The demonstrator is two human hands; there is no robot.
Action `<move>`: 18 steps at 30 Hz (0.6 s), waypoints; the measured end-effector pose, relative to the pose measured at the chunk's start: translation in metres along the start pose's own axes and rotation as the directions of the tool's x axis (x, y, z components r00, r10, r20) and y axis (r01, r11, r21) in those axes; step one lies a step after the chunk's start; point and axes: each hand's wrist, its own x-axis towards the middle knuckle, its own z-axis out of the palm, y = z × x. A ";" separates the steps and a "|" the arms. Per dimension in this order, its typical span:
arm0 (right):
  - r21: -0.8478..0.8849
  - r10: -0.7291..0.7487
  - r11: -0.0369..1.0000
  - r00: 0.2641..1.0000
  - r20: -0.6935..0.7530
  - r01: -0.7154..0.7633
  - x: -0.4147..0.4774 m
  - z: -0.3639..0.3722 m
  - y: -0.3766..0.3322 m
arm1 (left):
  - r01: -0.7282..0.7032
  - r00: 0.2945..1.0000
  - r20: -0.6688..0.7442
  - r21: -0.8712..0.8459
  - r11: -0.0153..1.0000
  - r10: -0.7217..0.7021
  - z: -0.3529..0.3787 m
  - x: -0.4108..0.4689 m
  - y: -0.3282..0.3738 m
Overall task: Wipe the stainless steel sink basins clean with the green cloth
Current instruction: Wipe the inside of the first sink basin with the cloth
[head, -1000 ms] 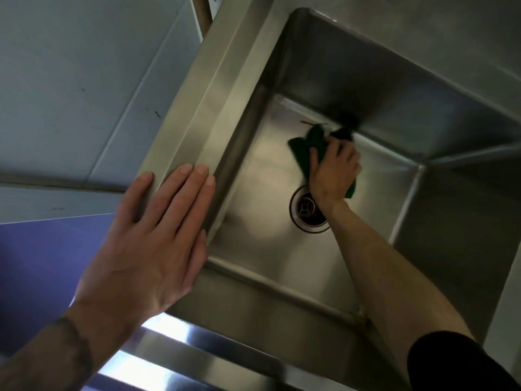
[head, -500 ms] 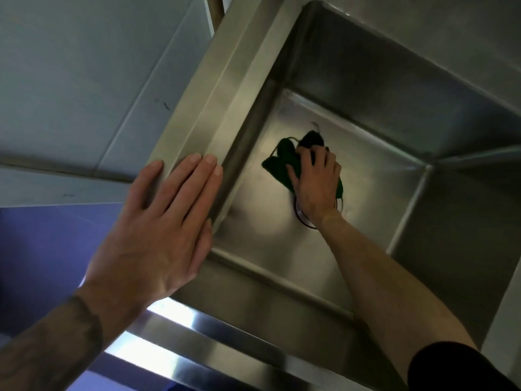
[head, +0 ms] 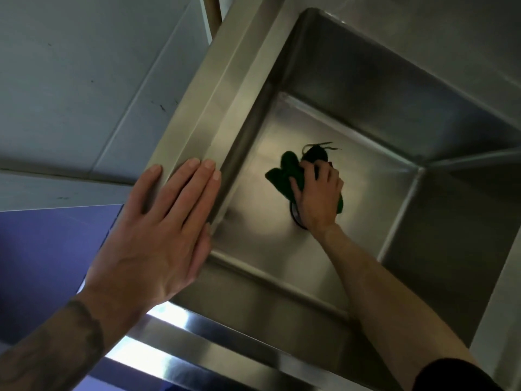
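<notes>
Left hand (head: 158, 230) on rim (head: 222, 80); right hand (head: 318, 196) grips green cloth (head: 284, 173), basin floor (head: 369, 198)

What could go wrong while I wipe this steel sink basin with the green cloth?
The crumpled green cloth trails loose threads, and the round drain sits under your right hand; they may snag there. Your left hand lies flat on the smooth steel rim and might slip.
</notes>
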 end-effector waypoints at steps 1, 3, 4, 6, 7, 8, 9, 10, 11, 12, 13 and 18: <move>0.005 -0.083 0.997 0.996 0.014 0.083 0.002 -0.003 0.014 | -0.001 1.000 -0.006 -0.004 1.000 0.001 0.000 0.000 0.000; -0.016 0.011 1.000 1.000 0.022 -0.011 0.006 -0.010 0.043 | -0.002 1.000 -0.015 -0.008 1.000 0.002 0.000 0.000 -0.001; -0.028 0.170 0.985 0.985 0.002 -0.170 0.009 -0.011 0.055 | 0.000 1.000 -0.014 -0.011 1.000 0.000 0.001 0.000 -0.001; -0.013 0.530 0.846 0.844 -0.085 -0.533 0.024 -0.013 0.067 | -0.007 1.000 0.001 0.000 1.000 0.007 0.001 0.000 -0.001; 0.018 0.661 0.748 0.742 -0.111 -0.663 0.036 -0.014 0.063 | -0.011 1.000 0.010 0.005 1.000 0.011 0.001 0.000 0.000; 0.051 0.738 0.673 0.665 -0.114 -0.738 0.049 -0.015 0.053 | -0.011 1.000 0.012 0.007 1.000 0.011 0.001 0.000 0.000; 0.067 0.763 0.645 0.638 -0.103 -0.761 0.060 -0.016 0.039 | -0.009 1.000 0.011 0.007 1.000 0.008 0.000 0.000 -0.001; 0.066 0.739 0.674 0.668 -0.090 -0.736 0.068 -0.016 0.023 | -0.008 1.000 0.010 0.008 1.000 0.008 0.000 -0.001 -0.001; 0.056 0.657 0.753 0.749 -0.077 -0.655 0.072 -0.013 0.008 | -0.010 1.000 0.011 0.009 1.000 0.010 0.000 0.000 -0.001; 0.046 0.509 0.861 0.859 -0.059 -0.507 0.073 -0.009 -0.005 | -0.011 1.000 0.012 0.009 1.000 0.011 -0.001 0.000 0.000; 0.037 0.303 0.953 0.953 -0.023 -0.302 0.070 -0.008 -0.014 | -0.010 1.000 0.010 0.005 1.000 0.010 -0.001 0.000 0.000; 0.006 0.096 0.995 0.995 -0.025 -0.096 0.072 -0.009 0.014 | -0.002 1.000 0.008 -0.005 1.000 0.002 -0.002 0.000 0.000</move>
